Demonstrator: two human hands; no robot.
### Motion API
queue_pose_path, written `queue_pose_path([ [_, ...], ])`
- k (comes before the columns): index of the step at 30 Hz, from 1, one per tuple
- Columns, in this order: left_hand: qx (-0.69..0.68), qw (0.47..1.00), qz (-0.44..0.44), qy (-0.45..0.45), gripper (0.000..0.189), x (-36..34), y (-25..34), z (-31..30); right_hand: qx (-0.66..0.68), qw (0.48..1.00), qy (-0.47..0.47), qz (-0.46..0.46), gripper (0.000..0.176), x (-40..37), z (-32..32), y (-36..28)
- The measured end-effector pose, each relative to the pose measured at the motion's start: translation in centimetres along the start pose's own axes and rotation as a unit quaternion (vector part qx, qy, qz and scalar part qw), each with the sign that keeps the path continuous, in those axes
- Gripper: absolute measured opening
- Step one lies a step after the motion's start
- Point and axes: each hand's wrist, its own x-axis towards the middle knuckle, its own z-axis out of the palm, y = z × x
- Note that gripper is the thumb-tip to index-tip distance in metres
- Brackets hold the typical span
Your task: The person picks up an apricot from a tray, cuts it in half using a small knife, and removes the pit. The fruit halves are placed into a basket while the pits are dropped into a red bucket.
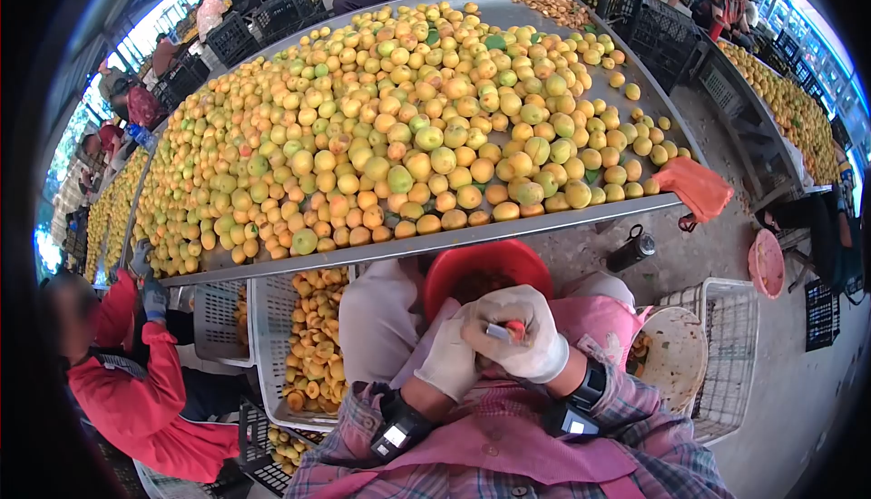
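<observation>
Clasping small fruit over red basin, right hand grip closed on it, left hand grip unclear

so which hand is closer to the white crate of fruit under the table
Left. The left hand is just right of the white crate; the right hand lies farther right.

Fruit-sorting shed: steel table heaped with apricots, crates.

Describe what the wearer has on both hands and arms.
The left hand and right hand wear white gloves. Each wrist carries a black strapped device, the left device and right device, with a small pale screen. The sleeves are plaid in pink, purple and grey.
</observation>
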Motion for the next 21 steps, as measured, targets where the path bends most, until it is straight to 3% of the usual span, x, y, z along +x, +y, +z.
queue_pose_path([
  [5,-0.031,0.999,0.042,-0.015,0.034,0.0,-0.2,0.2,0.117,0.992,0.012,-0.047,0.018,-1.2,0.5,1.0],
  [6,0.023,0.995,0.099,-0.001,0.034,0.1,-0.2,0.1,0.116,0.992,0.01,-0.047,0.018,-1.1,0.3,0.9],
  [7,0.077,0.985,0.155,0.014,0.035,0.1,-0.2,0.0,0.044,0.995,0.015,-0.09,0.021,-1.0,0.2,0.4],
  [9,0.067,0.988,0.137,-0.005,0.038,0.2,-0.3,-0.3,-0.027,0.991,0.017,-0.133,0.025,-1.2,0.1,-0.3],
  [11,0.058,0.991,0.121,-0.025,0.04,0.7,0.8,-0.9,0.013,0.986,0.164,0.031,0.017,-1.9,0.2,-0.7],
  [12,0.047,0.989,0.142,-0.025,0.044,0.8,2.2,-1.6,0.136,0.971,0.199,0.0,0.018,-2.0,0.1,1.1],
  [13,0.035,0.986,0.161,-0.026,0.048,0.9,3.7,-2.2,0.325,0.922,0.21,0.003,0.025,-1.0,-0.1,-0.6],
  [15,-0.006,0.984,0.17,-0.055,0.037,0.8,5.3,-2.8,0.462,0.857,0.228,-0.01,0.038,-0.4,-0.9,-1.2],
  [17,-0.264,0.955,-0.064,-0.124,0.031,0.6,6.3,-3.2,0.466,0.857,0.22,-0.011,0.041,-0.2,-1.4,-1.4],
  [21,-0.367,0.921,-0.043,-0.12,0.042,0.2,5.0,-2.3,0.483,0.852,0.2,0.002,0.047,0.2,-1.5,-1.4],
])
